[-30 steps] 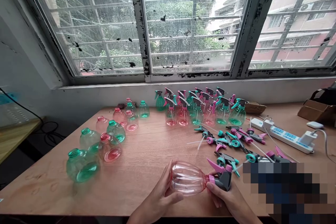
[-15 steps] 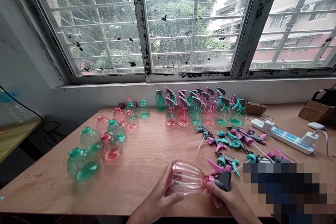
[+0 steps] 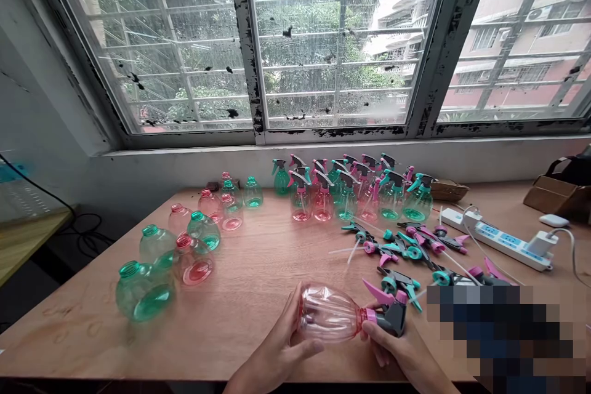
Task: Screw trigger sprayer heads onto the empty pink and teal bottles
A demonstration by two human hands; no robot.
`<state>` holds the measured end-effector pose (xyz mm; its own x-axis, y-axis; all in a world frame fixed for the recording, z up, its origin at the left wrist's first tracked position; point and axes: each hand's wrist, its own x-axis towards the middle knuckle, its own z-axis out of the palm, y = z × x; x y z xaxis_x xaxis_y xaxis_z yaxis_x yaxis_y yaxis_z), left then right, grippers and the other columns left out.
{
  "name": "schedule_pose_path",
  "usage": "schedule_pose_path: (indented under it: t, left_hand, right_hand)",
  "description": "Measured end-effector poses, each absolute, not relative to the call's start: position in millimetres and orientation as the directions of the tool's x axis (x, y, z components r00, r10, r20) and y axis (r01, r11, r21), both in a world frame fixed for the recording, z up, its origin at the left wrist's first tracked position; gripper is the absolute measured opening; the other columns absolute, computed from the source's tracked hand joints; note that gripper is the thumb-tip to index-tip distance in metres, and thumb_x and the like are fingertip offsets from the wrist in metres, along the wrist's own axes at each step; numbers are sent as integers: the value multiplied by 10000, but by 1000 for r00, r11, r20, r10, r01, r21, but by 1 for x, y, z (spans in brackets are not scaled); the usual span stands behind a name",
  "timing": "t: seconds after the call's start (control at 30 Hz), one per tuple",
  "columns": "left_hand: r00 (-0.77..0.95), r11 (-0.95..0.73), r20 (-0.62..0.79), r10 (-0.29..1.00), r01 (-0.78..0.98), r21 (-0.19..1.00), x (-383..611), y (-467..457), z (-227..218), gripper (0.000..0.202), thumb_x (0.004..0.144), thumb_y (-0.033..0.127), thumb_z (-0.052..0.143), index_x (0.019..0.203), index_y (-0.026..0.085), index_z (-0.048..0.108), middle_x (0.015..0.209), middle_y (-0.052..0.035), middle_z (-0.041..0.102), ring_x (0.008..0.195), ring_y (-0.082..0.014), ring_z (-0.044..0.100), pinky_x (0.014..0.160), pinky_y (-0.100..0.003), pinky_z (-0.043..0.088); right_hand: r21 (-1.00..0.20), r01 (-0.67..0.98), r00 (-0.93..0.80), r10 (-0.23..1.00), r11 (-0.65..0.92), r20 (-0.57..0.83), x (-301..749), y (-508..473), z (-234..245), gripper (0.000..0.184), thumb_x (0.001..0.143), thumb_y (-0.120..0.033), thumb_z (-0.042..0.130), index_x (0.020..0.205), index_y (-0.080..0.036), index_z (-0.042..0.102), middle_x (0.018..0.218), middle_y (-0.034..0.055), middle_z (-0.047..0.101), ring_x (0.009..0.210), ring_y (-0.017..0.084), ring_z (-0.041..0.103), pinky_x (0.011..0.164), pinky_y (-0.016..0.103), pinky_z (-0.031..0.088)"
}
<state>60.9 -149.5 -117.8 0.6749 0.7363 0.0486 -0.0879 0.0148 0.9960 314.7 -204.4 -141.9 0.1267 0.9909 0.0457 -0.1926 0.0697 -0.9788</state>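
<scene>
A clear pink spray bottle [image 3: 329, 313] lies sideways between my hands, above the front part of the table. My left hand [image 3: 287, 338] is wrapped round the bottle's base end. At the neck, my right hand [image 3: 392, 340] grips the pink collar below the black and pink spray head [image 3: 391, 315], thumb on the near side. The head sits against the bottle's mouth; whether it is threaded tight I cannot tell. Just beyond the right hand lies a loose teal and black spray head [image 3: 401, 283].
Open pink and green bottles [image 3: 146, 295] stand along the left. Assembled spray bottles [image 3: 323, 200] are grouped near the window wall. Loose spray heads [image 3: 415, 240] are heaped at right, before a white power strip [image 3: 498, 237]. A pixelated patch covers the lower right.
Both hands keep the same hold on the spray bottle, with hardly any movement. The whole view has shifted very slightly.
</scene>
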Motion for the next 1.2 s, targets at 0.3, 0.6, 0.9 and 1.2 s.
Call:
schedule_pose_path:
  t: [0.3, 0.6, 0.9, 1.2]
  left_hand:
    - [672, -69, 32, 740, 29, 997, 56, -148, -119, 1061, 909, 443, 747, 1636, 366, -21, 1760, -50, 78, 1621, -281, 29, 1305, -502, -25]
    - [681, -48, 38, 731, -4, 999, 58, -147, -118, 1089, 861, 517, 779, 1649, 302, 58, 1743, -102, 161, 1587, -328, 206, 1303, -500, 136]
    - [675, 22, 10, 738, -39, 999, 60, -149, -117, 1184, 834, 458, 832, 1639, 328, -26, 1751, -95, 130, 1602, -322, 156, 1306, -512, 86]
    - [665, -26, 19, 746, 1, 1000, 57, -147, -124, 1062, 894, 394, 779, 1641, 367, 25, 1730, -70, 211, 1597, -329, 163, 1305, -539, 39]
  right_hand:
    - [-978, -205, 115, 993, 25, 2, 317, -204, -137, 492, 722, -624, 857, 792, -186, 644, 470, -39, 611, 331, 105, 485, 341, 222, 390]
    - [-973, -226, 103, 995, 37, 14, 319, -203, -149, 449, 795, -571, 832, 887, -192, 610, 515, -43, 647, 331, 87, 502, 351, 186, 368]
    - [-978, -207, 89, 996, 27, 8, 319, -203, -144, 463, 760, -591, 847, 808, -181, 637, 532, -11, 669, 346, 99, 508, 354, 214, 402]
    - [-977, -213, 117, 993, 28, 3, 319, -203, -143, 478, 747, -613, 843, 856, -190, 649, 546, -4, 690, 332, 101, 502, 339, 216, 391]
